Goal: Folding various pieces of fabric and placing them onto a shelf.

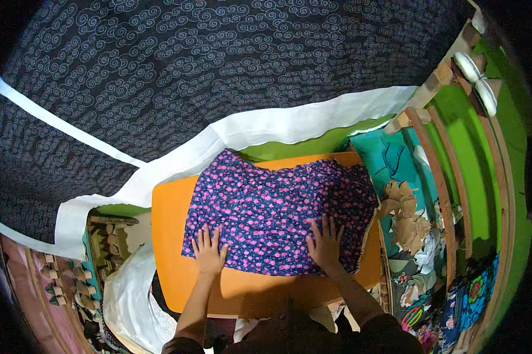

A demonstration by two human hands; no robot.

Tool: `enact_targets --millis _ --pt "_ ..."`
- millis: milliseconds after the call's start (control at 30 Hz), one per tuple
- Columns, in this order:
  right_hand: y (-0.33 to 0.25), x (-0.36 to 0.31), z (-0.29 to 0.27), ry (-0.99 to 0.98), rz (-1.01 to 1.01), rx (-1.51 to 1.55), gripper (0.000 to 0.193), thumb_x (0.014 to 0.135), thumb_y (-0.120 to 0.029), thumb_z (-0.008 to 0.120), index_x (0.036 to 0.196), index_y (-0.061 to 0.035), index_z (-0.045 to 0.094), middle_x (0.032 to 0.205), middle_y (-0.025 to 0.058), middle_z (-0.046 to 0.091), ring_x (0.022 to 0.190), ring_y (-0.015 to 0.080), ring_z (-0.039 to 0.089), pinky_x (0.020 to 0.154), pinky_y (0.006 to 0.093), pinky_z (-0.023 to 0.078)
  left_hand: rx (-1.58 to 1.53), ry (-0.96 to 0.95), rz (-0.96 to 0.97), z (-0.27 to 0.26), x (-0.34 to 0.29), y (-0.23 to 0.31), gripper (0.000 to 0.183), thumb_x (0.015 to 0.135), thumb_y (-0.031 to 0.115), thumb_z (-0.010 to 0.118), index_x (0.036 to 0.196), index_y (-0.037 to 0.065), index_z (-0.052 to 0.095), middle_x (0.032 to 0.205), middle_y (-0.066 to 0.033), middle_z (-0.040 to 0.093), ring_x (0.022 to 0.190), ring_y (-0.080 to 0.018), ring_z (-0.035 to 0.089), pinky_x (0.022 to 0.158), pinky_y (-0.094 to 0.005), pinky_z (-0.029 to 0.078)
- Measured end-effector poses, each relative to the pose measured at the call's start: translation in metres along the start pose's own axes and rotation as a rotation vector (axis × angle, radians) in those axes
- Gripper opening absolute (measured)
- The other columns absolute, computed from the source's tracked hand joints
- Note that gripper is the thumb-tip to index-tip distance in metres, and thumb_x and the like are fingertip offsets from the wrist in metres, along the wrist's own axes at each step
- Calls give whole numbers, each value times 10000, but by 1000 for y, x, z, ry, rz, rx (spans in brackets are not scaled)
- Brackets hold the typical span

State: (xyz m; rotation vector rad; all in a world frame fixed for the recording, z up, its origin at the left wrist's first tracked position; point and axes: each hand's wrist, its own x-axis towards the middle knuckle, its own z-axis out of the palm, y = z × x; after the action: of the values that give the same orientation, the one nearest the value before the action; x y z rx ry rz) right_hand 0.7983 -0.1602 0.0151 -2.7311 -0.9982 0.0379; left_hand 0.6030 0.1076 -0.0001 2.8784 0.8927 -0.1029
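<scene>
Navy cloth printed with small pink flowers lies spread on an orange table, directly under and beyond both hands. Left hand: flat, palm down, fingers spread wide, resting on the near left corner of the cloth, holding nothing. Right hand: likewise flat and open with fingers fanned, pressing the cloth near its near right edge, holding nothing. The cloth's long axis runs left to right, across the line of the forearms, so that its bulk extends away from the fingertips toward the far edge of the table. The two hands sit well apart along the near hem; the right hand lies farther in over the cloth, while the left hand sits right at the corner, with its wrist over bare orange surface. Neither hand pinches a fold, as far as can be seen.

Beyond the fingertips, past the table's far edge, a white fabric band borders a large dark sheet patterned with pale swirls. To the right of the right hand, a teal patterned cloth and crumpled brown scraps lie beside curved wooden rails against a green surface. To the left of the left hand, more white fabric hangs below the table.
</scene>
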Motion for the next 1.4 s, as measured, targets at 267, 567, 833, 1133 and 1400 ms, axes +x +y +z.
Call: enact_targets --millis 267,567,833,1133,1400 --pt "-40 4 -11 -21 -100 92 494 831 -335 502 1256 -93 433 1325 216 324 1216 375 314 960 601 229 -212 -169 558 -26 -23 68 622 801 471 483 1344 216 315 1424 -97 217 1305 -294 197 1034 -522 105" --pt "-51 -53 12 -16 -114 5 528 818 -361 527 1269 -111 417 1329 172 333 1222 341 325 979 554 249 2 -103 693 -10 -38 39 622 766 249 565 1336 265 317 1406 -16 276 1264 -223 295 1024 -467 219" --pt "-137 -133 9 -54 -141 51 507 802 -364 552 1215 -77 481 1269 211 402 1173 341 388 942 471 334 169 -5 431 -19 -72 -41 620 744 275 585 1315 182 363 1401 -68 275 1270 -260 271 1040 -481 162" --pt "-143 -48 -19 -45 -76 607 312 814 -252 547 976 14 567 975 214 570 929 339 537 781 411 425 -1183 216 -394 -9 -89 -74 698 772 39 508 1340 -28 107 1194 -236 391 1035 -323 463 893 -397 387" --pt "-41 50 16 -264 74 693 671 719 -314 664 1203 68 400 1163 224 493 1085 338 475 937 375 364 -1271 120 -697 21 -116 -17 459 773 155 615 1138 -64 442 969 -156 581 840 -218 573 722 -304 462"
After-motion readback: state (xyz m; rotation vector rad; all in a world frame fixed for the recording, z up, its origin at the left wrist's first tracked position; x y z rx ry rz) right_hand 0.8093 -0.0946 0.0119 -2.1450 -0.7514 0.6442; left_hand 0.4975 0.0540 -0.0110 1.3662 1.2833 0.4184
